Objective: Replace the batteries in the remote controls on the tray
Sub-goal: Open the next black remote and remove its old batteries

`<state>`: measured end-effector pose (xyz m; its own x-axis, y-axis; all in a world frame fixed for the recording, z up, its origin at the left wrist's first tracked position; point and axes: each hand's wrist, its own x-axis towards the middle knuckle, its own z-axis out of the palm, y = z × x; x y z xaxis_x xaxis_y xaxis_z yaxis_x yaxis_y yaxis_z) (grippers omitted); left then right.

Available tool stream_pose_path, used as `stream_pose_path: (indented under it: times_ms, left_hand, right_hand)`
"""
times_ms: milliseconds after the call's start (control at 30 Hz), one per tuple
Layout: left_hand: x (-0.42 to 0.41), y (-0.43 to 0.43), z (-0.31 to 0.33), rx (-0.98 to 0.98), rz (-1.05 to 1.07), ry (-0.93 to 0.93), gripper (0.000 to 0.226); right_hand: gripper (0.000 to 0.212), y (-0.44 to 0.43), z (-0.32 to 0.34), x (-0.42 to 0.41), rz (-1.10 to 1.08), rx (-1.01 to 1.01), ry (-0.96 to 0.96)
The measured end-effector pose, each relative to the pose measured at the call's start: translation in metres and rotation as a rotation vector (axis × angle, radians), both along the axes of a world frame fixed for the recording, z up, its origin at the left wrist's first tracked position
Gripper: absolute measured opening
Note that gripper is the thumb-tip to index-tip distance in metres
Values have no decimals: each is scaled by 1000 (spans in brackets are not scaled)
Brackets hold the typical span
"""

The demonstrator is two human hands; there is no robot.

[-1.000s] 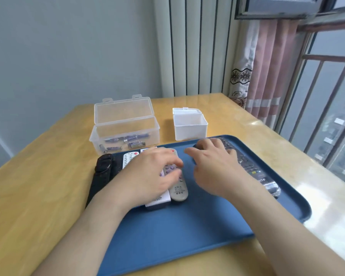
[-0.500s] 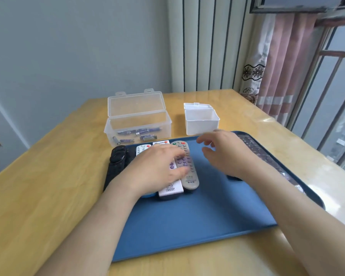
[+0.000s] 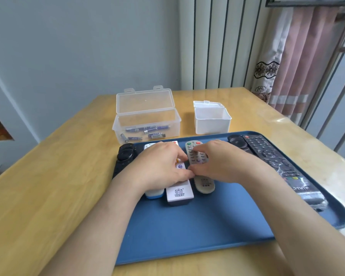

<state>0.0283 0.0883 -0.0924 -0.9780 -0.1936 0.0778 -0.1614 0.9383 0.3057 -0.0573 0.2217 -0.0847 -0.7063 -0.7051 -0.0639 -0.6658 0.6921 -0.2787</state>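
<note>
Mid-frame, my right hand grips the grey remote. My left hand covers the white remote; I cannot tell its grip.

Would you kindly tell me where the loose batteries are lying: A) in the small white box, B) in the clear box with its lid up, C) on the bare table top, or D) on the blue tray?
B: the batteries lie on the floor of the clear box, which stands open on the table just behind the tray.
</note>
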Motion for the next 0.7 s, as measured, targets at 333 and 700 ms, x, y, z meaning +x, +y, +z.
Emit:
stream_pose_path:
  times_ms: [333,700]
  left_hand:
    - [0,4,3,150,144,277,32]
    - [-8,7,-2,748,109,497,34]
  right_hand:
    - [34,3,-9,-13,-155,-315,-137]
    - [33,3,0,12,-26,-1128,-1248]
